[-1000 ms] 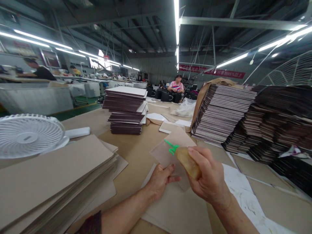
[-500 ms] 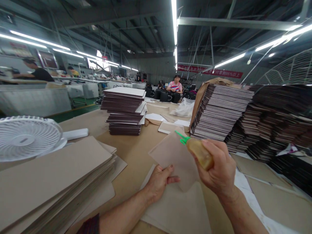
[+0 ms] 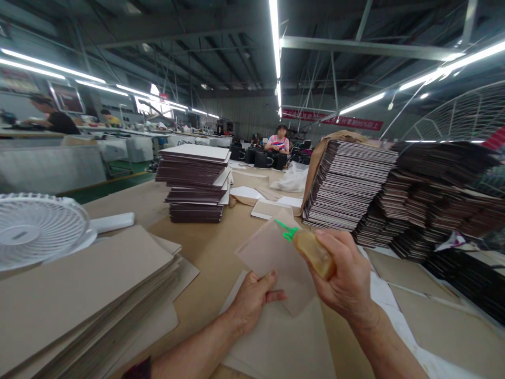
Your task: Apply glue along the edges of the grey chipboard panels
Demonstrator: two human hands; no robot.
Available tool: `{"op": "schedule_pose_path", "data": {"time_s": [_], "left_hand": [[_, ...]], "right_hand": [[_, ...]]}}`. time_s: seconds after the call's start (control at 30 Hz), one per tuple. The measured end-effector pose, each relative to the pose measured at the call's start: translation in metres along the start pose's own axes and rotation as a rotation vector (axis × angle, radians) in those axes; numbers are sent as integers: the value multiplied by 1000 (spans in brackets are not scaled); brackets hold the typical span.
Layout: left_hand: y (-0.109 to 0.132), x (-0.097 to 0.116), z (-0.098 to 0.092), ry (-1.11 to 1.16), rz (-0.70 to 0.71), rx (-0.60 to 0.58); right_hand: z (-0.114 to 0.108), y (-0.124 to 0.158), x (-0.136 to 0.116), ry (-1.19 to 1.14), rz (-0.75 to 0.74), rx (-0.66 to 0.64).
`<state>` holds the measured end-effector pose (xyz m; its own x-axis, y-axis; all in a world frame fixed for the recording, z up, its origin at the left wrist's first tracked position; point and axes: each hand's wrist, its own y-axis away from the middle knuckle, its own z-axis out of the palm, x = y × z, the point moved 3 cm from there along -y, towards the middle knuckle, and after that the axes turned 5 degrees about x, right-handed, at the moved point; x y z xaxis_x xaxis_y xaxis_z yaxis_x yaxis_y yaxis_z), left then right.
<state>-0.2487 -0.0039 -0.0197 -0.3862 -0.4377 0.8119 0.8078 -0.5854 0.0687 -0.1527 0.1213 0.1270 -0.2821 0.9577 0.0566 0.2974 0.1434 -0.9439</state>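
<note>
My right hand (image 3: 345,271) is closed around a yellowish squeeze bottle (image 3: 314,252) with a green nozzle (image 3: 286,230). The nozzle points up and to the left, over the far edge of a thin tan cardboard sheet (image 3: 272,252); whether its tip touches the sheet I cannot tell. My left hand (image 3: 252,300) grips the near left side of this sheet, thumb on top and some fingers beneath it. Under the held sheet lies a larger cardboard sheet (image 3: 292,342) on the brown-covered table (image 3: 205,242).
At the left are a stack of tan cardboard (image 3: 90,284) and a white fan (image 3: 35,231). Dark-edged board stacks stand ahead (image 3: 193,184) and at the right (image 3: 347,184). A small board (image 3: 272,209) lies beyond my hands. A co-worker (image 3: 278,141) sits further back.
The view has turned slightly, so the scene sits a little differently in it. My left hand keeps hold of the sheet, and the bottle stays in my right hand near the sheet's far edge.
</note>
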Motion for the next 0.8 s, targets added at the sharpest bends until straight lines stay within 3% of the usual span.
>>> {"op": "schedule_pose_path", "data": {"time_s": [0.13, 0.27, 0.43, 0.6, 0.8], "left_hand": [[0, 0, 0, -10, -4, -13], [1, -1, -1, -2, 3, -7], [1, -2, -1, -8, 19, -47], [-2, -4, -1, 35, 42, -82], [-2, -4, -2, 36, 36, -76]], "right_hand": [[-4, -2, 3, 50, 38, 67], [-3, -2, 6, -12, 39, -31], [1, 3, -3, 2, 46, 9], [15, 15, -31, -164, -58, -202], [17, 19, -28, -124, 14, -78]]}}
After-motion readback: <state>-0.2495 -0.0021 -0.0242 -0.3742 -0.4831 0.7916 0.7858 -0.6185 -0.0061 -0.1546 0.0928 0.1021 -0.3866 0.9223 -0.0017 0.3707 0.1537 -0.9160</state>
